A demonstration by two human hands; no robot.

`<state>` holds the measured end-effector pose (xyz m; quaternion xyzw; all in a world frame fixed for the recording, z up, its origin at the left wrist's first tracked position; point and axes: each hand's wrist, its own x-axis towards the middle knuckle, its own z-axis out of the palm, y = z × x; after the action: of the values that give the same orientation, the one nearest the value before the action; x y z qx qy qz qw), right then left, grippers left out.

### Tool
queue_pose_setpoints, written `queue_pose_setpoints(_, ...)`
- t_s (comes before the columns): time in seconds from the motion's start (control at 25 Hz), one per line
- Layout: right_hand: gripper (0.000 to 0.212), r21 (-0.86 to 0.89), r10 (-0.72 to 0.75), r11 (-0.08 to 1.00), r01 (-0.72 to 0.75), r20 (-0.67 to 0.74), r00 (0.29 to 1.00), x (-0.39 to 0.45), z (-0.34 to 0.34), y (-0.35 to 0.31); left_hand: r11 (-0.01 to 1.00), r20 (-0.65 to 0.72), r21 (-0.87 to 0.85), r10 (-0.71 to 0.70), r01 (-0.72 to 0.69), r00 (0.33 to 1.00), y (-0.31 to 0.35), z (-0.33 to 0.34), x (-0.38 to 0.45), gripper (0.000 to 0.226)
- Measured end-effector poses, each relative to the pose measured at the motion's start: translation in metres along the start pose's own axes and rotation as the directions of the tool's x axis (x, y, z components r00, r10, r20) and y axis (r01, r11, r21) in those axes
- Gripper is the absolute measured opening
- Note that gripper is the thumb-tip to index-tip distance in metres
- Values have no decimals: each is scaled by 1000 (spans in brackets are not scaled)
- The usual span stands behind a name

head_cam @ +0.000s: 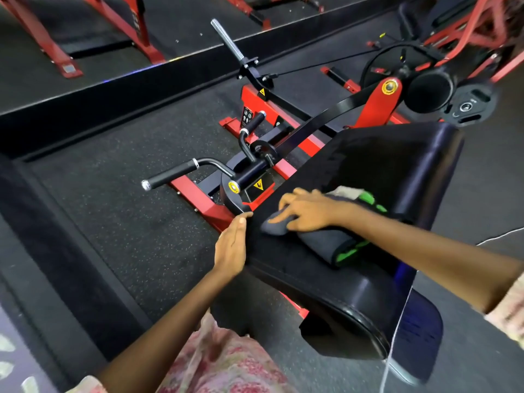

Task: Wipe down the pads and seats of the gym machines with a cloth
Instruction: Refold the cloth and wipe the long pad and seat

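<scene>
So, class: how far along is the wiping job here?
Done: nothing the picture can confirm. In hand: the right hand presses the cloth on the black pad, while the left hand steadies its edge. Left: the other red machines behind.

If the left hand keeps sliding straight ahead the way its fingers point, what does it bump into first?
Probably the black rounded machine part beside the red frame, just past the fingertips of the left hand, which rests flat against the pad edge. Depth is unclear.
</scene>
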<state>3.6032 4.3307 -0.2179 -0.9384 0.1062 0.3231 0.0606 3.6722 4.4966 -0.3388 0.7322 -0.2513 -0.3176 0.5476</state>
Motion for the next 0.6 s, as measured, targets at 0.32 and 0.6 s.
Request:
queue_pose_setpoints(0.32,47,85,-61,995,58,42,997,19,-2,-5,837,9,-515,-212,187,977,12,-8,10,51)
queue_pose_setpoints(0.6,48,187,-132,976,114,90,987,26,-2,-8,748,39,-623,-262,229,964,10,-23,15,64)
